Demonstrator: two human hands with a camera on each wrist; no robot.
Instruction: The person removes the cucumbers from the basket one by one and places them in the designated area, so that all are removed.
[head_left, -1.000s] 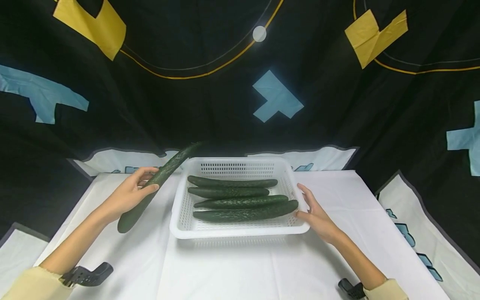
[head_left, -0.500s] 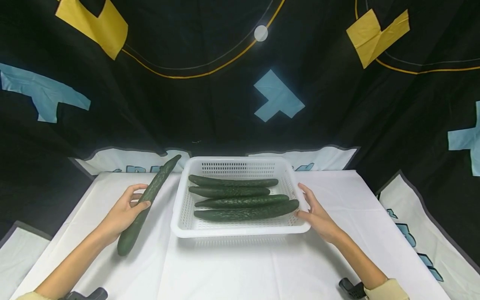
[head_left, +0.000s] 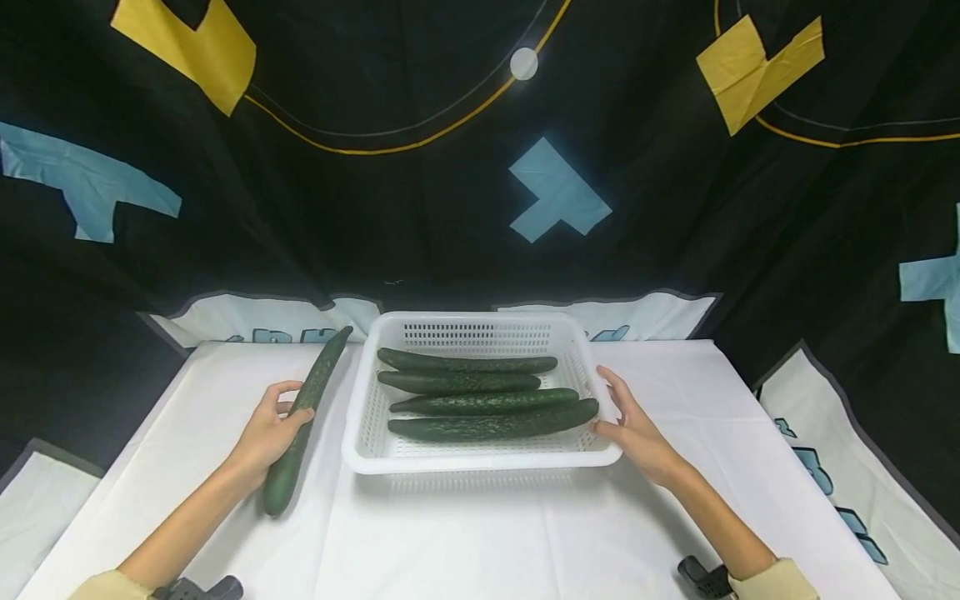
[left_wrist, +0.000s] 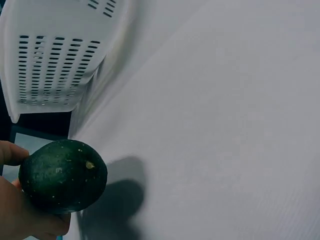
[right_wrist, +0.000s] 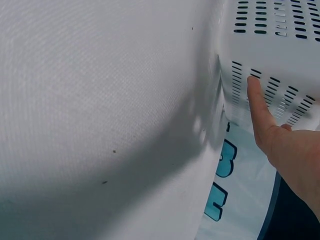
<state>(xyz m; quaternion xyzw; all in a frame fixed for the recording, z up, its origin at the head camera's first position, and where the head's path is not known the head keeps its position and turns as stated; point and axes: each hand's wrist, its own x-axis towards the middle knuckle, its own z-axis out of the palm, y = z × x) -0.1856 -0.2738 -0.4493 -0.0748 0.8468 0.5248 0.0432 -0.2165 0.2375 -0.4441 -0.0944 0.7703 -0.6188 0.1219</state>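
A long dark green cucumber [head_left: 297, 433] is pinched between the thumb and fingers of my left hand [head_left: 268, 432], left of the white basket [head_left: 480, 463]. It slants, far tip leaning right, low over the white cloth. In the left wrist view its rounded end [left_wrist: 62, 176] faces the camera. Inside the basket lie several more cucumbers [head_left: 495, 421], roughly parallel and side to side. My right hand [head_left: 637, 433] rests against the basket's right side, thumb at the rim. The right wrist view shows a straight finger [right_wrist: 257, 102] along the slotted outer wall.
White cloth [head_left: 450, 542] covers the table under the basket. Behind it hangs a black drape [head_left: 420, 225] with yellow and blue patches; its white printed border [head_left: 645, 321] runs along the table's back edge and down the right side.
The left hand has lowered the cucumber toward the table and toward the person, then shifted slightly right, turning it steeper in view. Right hand, basket and the cucumbers inside stay put.
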